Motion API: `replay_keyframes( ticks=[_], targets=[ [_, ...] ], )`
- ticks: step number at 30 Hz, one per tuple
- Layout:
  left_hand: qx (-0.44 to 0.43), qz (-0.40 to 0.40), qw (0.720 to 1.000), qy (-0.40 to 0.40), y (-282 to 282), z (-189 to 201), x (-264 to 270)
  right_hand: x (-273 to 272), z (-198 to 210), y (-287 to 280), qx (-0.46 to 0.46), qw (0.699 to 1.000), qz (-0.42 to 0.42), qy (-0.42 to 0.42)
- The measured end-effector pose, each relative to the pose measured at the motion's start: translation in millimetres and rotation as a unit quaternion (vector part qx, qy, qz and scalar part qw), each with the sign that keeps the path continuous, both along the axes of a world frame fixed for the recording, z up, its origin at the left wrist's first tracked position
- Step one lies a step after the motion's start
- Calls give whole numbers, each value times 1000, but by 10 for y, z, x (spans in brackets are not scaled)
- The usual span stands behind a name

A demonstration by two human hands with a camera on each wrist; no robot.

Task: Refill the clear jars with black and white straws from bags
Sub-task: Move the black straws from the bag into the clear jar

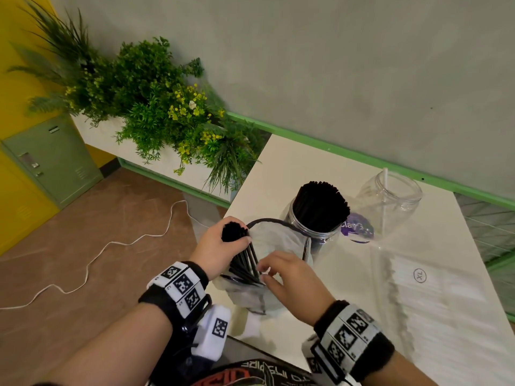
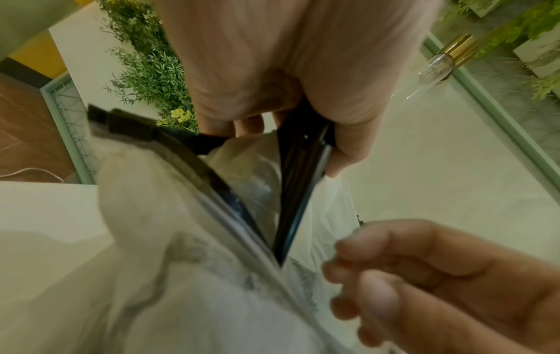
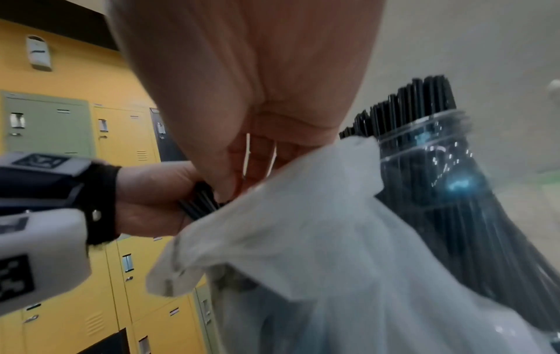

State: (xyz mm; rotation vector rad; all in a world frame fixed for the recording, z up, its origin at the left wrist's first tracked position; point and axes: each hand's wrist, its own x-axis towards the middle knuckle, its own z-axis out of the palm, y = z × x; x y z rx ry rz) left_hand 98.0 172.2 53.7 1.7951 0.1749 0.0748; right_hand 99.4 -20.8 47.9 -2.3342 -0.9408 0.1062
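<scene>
My left hand (image 1: 221,247) grips a bundle of black straws (image 1: 242,260) by its top end. The lower ends fan out inside a clear plastic bag (image 1: 274,240) at the table's near left corner. My right hand (image 1: 281,274) pinches the bag's rim just right of the straws. In the left wrist view the straws (image 2: 298,191) run down from my left hand (image 2: 272,95) into the bag (image 2: 181,239). Behind the bag stands a clear jar (image 1: 315,232) packed with black straws. A second clear jar (image 1: 390,196) holds a single white straw (image 1: 384,190).
A flat bag of white straws (image 1: 423,288) marked XL lies on the white table (image 1: 306,162) at the right. A purple lid (image 1: 358,229) sits between the jars. A planter of green plants (image 1: 156,107) stands left of the table, and a white cord (image 1: 97,254) runs across the floor.
</scene>
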Motion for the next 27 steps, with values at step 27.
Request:
replay_keyframes(
  ticks=[27],
  targets=[
    [-13, -3, 1000, -2, -42, -50, 15, 110, -87, -71, 53, 969, -86, 224]
  ],
)
